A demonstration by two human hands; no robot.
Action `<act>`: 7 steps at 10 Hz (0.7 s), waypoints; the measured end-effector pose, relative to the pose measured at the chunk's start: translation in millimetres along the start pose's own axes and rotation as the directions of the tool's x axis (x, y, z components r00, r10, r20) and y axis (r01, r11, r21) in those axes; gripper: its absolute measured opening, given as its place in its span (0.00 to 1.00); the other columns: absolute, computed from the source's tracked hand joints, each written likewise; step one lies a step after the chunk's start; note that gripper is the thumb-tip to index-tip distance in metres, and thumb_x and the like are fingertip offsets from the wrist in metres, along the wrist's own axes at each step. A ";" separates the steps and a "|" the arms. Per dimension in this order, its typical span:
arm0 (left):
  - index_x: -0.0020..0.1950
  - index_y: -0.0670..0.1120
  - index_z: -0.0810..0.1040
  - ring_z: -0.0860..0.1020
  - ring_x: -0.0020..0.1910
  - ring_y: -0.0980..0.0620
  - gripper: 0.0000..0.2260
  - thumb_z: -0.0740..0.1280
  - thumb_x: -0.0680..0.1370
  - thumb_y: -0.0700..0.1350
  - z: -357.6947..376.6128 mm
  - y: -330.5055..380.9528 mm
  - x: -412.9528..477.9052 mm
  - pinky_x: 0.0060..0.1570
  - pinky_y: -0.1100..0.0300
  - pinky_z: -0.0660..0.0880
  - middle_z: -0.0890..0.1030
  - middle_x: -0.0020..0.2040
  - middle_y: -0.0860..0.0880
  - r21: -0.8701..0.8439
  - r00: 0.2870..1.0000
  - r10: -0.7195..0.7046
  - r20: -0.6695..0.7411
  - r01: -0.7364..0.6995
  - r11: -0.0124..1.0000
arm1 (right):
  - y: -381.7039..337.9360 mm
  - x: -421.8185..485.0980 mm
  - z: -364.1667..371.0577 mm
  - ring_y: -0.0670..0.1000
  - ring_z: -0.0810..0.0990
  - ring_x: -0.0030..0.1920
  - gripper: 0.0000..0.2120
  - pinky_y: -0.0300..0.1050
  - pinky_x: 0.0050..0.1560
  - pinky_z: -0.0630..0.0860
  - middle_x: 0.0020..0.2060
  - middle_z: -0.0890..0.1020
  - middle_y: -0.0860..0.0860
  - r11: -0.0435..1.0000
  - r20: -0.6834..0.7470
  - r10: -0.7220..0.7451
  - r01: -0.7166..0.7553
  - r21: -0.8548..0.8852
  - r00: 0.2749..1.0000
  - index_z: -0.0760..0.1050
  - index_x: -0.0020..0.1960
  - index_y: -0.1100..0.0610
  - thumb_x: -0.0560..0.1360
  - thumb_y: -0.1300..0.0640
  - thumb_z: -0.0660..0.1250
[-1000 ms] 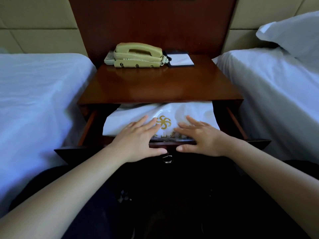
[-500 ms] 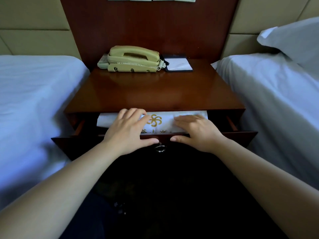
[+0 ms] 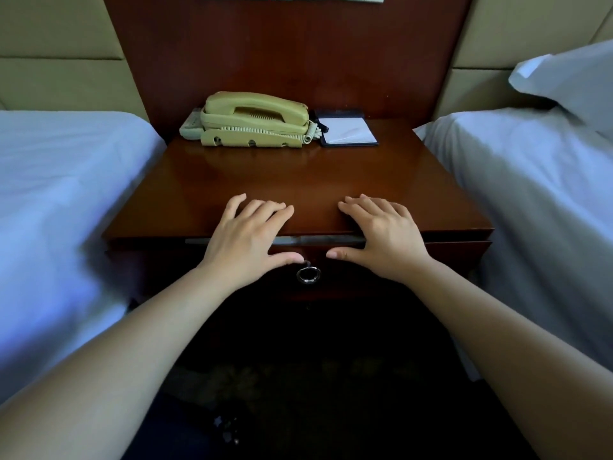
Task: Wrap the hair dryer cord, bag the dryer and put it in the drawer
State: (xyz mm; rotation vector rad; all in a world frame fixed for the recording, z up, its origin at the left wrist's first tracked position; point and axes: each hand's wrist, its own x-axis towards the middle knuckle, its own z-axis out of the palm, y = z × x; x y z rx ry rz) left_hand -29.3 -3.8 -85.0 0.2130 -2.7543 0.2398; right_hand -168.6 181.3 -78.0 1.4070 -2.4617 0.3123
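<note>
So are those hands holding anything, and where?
Nothing is held. The left hand and right hand lie open, fingers spread on the brown wooden nightstand, thumbs against its dark drawer front.

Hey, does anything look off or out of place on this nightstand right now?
One thing: a thin pale strip shows in the gap above the drawer front, so the drawer looks not quite shut. What the strip is cannot be told. The phone and notepad sit tidy.
</note>
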 end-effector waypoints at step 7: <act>0.63 0.50 0.73 0.72 0.62 0.48 0.17 0.58 0.79 0.56 -123.1 27.1 1.7 0.58 0.50 0.72 0.74 0.62 0.49 -0.220 0.943 0.010 0.333 0.067 0.973 | -26.5 -1.2 -111.4 0.55 0.74 0.62 0.17 0.50 0.63 0.70 0.61 0.77 0.52 0.970 0.560 0.139 -0.226 0.090 0.817 0.76 0.61 0.51 0.78 0.45 0.58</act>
